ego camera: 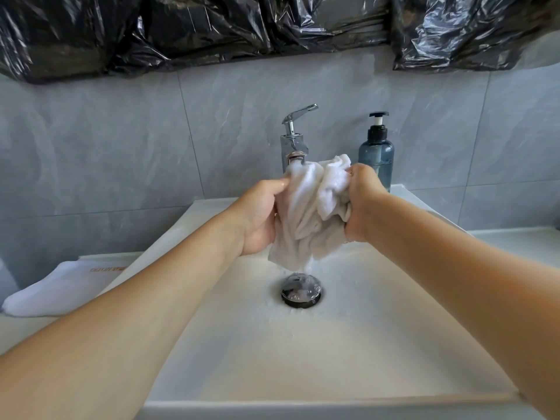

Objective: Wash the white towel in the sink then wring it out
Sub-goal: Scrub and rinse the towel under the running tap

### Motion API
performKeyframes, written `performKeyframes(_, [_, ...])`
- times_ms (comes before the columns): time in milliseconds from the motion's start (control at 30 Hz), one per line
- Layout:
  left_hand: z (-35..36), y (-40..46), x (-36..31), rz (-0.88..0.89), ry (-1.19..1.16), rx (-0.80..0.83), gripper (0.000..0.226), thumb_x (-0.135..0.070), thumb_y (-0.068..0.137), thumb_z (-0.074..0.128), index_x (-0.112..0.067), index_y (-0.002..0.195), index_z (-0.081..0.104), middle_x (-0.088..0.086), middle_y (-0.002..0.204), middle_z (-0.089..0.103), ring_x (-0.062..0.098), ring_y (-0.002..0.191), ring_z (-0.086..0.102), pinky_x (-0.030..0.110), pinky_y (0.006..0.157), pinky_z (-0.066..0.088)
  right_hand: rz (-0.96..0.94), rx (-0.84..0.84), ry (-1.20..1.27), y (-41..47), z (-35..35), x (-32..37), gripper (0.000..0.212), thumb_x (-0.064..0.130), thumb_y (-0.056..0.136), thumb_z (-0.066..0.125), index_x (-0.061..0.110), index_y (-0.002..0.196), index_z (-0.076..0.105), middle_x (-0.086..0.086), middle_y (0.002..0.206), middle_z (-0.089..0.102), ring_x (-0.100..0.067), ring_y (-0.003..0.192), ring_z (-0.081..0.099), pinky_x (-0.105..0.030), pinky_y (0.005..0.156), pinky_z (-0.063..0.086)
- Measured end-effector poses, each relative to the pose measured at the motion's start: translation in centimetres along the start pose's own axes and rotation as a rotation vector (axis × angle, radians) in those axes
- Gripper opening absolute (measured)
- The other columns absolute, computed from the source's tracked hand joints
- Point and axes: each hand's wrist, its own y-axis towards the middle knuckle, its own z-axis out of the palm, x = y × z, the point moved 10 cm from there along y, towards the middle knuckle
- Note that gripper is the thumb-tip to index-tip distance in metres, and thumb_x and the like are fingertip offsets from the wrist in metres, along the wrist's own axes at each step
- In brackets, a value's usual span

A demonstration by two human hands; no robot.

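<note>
from the head camera, both bare forearms reached out over the shallow white rectangular ceramic sink (378,344). the bunched, wet white terry towel (312,213) hung between the two hands, held up above the round dark metal drain plug (301,290) and right under the spout of the chrome single-lever tap (293,140). the left hand (260,219) gripped the towel's left side, thumb pressed along the upper edge and fingers curled behind the cloth. the right hand (360,204) was clenched tight around the towel's right side, knuckles facing the camera, with a wad of cloth bulging above its grip. water ran from the towel's lowest corner down onto the drain plug, and the basin around it looked wet. just beside the tap, on the sink's back rim to the right, stood a translucent blue-grey pump bottle with a black dispenser head (376,156), partly behind the right hand. on the counter to the left of the sink lay a folded white cloth with faint gold lettering (57,294). crumpled black plastic sheeting (212,28) hung across the top of the grey tiled wall (106,147).
</note>
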Motion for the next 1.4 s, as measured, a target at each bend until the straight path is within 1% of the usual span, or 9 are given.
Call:
performKeyframes(100, [-0.9, -0.2, 0.0, 0.05, 0.122, -0.144, 0.017, -0.018, 0.101, 0.05, -0.015, 0.094, 0.065, 0.003, 0.072, 0.071, 0.016, 0.06, 0.067, 0.024, 0.058, 0.054, 0.026, 0.041, -0.186, 0.3, 0.3, -0.7, 0.026, 0.025, 0.09, 0.045, 0.022, 0.065, 0.052, 0.005, 0.047, 0.052, -0.012, 0.044, 0.05, -0.024, 0.055, 0.041])
performKeyframes(233, [-2.7, 0.3, 0.1, 0.095, 0.222, -0.296, 0.01, -0.017, 0.099, 0.056, -0.019, 0.089, 0.056, 0.004, 0.075, 0.061, 0.02, 0.067, 0.053, 0.029, 0.063, 0.044, -0.057, 0.043, -0.413, 0.3, 0.6, -0.2, 0.015, 0.013, 0.092, 0.05, 0.012, 0.08, 0.058, -0.004, 0.069, 0.053, -0.016, 0.052, 0.049, -0.025, 0.043, 0.044])
performKeyframes(367, [-3.9, 0.1, -0.6, 0.13, 0.173, -0.398, 0.018, -0.029, 0.097, 0.062, -0.02, 0.083, 0.056, 0.005, 0.081, 0.063, 0.022, 0.076, 0.055, 0.033, 0.07, 0.048, -0.343, 0.02, -0.781, 0.7, 1.6, 2.4, 0.021, 0.006, 0.094, 0.047, 0.0, 0.11, 0.06, -0.012, 0.098, 0.055, -0.017, 0.069, 0.052, -0.031, 0.061, 0.052])
performKeyframes(533, [-4.5, 0.2, -0.9, 0.159, 0.11, -0.435, 0.014, -0.025, 0.096, 0.063, -0.017, 0.085, 0.059, 0.008, 0.084, 0.066, 0.023, 0.08, 0.058, 0.039, 0.076, 0.053, -0.21, 0.203, -0.644, -0.2, 2.7, 1.4, 0.018, 0.011, 0.083, 0.051, 0.008, 0.096, 0.062, -0.008, 0.091, 0.066, -0.026, 0.084, 0.065, -0.042, 0.09, 0.056])
performKeyframes(733, [-3.0, -0.4, -1.7, 0.225, 0.065, -0.326, 0.011, -0.02, 0.094, 0.069, -0.014, 0.087, 0.062, 0.013, 0.088, 0.067, 0.024, 0.077, 0.061, 0.039, 0.073, 0.053, -0.214, 0.46, -0.733, -0.2, 4.4, -0.3, 0.112, 0.018, 0.066, 0.075, 0.043, 0.152, 0.008, -0.002, 0.13, 0.056, -0.025, 0.108, 0.065, -0.042, 0.091, 0.054])
performKeyframes(867, [-3.6, -0.2, -1.9, 0.255, 0.045, -0.364, 0.02, -0.017, 0.09, 0.072, -0.017, 0.081, 0.055, 0.008, 0.078, 0.061, 0.022, 0.067, 0.057, 0.033, 0.063, 0.05, -0.328, 0.467, -0.787, -0.8, 4.7, 0.4, 0.067, 0.02, 0.068, 0.083, 0.03, 0.127, 0.054, 0.001, 0.1, 0.071, -0.019, 0.087, 0.069, -0.03, 0.061, 0.057])
performKeyframes(1033, [-2.3, -0.1, -1.5, 0.121, 0.057, -0.183, 0.039, -0.017, 0.068, 0.077, -0.007, 0.104, 0.066, 0.014, 0.092, 0.063, 0.023, 0.083, 0.059, 0.03, 0.071, 0.048, -0.265, 0.202, -0.459, -0.4, 1.8, 1.9, 0.011, 0.012, 0.081, 0.064, 0.017, 0.089, 0.059, -0.001, 0.068, 0.062, -0.013, 0.053, 0.06, -0.019, 0.044, 0.042])
performKeyframes(1267, [0.8, -0.7, -0.4, 0.053, 0.286, 0.081, 0.026, -0.013, 0.078, 0.058, -0.027, 0.097, 0.068, -0.005, 0.088, 0.065, 0.014, 0.086, 0.055, 0.036, 0.081, 0.037, -0.112, 0.04, -0.155, -1.2, -0.5, 1.4, 0.017, 0.015, 0.087, 0.053, 0.018, 0.071, 0.048, 0.004, 0.038, 0.048, -0.013, 0.035, 0.049, -0.012, 0.041, 0.036])
performKeyframes(1400, [1.1, -0.4, 1.1, -0.016, 0.179, 0.156, 0.047, -0.011, 0.081, 0.056, -0.034, 0.121, 0.062, 0.005, 0.118, 0.064, 0.034, 0.108, 0.061, 0.066, 0.086, 0.049, -0.068, 0.029, -0.134, -1.5, 0.2, 1.1, 0.018, 0.018, 0.087, 0.051, 0.017, 0.069, 0.049, 0.002, 0.045, 0.052, -0.015, 0.048, 0.051, -0.018, 0.051, 0.036])
